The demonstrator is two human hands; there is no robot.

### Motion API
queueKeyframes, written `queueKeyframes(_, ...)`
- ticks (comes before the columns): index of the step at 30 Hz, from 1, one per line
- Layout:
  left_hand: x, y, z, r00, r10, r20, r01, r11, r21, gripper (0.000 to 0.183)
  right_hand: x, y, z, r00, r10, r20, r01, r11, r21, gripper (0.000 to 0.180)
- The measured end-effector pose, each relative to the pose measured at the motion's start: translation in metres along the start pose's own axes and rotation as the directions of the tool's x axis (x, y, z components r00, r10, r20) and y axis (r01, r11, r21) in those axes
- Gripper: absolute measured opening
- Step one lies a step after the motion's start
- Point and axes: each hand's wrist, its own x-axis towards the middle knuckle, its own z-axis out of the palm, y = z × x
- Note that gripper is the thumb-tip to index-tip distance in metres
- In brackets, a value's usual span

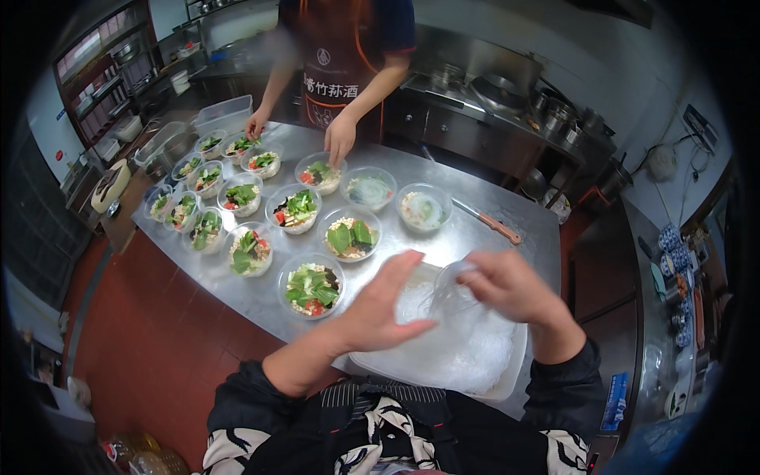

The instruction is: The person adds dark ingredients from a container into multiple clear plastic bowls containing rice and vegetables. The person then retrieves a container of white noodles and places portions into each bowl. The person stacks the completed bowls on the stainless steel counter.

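Over a white tub (515, 374) near the table's front edge, my right hand (510, 288) pinches a clump of translucent noodles (442, 294), blurred by motion. My left hand (380, 306) hovers left of the clump, thumb and fingers apart, holding nothing. Pale glass-like noodles (469, 350) fill the tub. Left of my left hand stands a clear plastic bowl (312, 286) with leafy greens, red pieces and pale bits. Beyond my hands, two clear bowls, one at the right (423, 208) and one beside it (368, 188), have translucent noodles on top.
Several filled bowls (240, 195) cover the left of the steel table (409, 148). A knife with a wooden handle (487, 221) lies at the right. Across the table, a co-worker in an apron (341, 77) reaches into bowls near a clear plastic bin (224, 114). A stove (475, 107) stands behind.
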Motion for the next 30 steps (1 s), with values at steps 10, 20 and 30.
queueKeyframes(10, -0.048, -0.108, 0.082, 0.953, -0.229, 0.198, 0.232, 0.973, 0.01, 0.026, -0.033, 0.0, -0.001, 0.947, 0.069, -0.312, 0.042, 0.942, 0.334, 0.021)
queueKeyframes(20, -0.005, -0.043, 0.064, 0.992, -0.052, 0.111, 0.059, 0.997, -0.053, 0.032, -0.024, 0.015, 0.023, 0.956, 0.085, -0.28, -0.008, 0.964, 0.267, 0.023)
queueKeyframes(30, -0.054, -0.107, 0.081, 0.813, -0.344, 0.47, 0.354, 0.933, 0.07, 0.025, -0.035, -0.004, -0.003, 0.793, 0.106, -0.6, 0.216, 0.872, 0.439, 0.022)
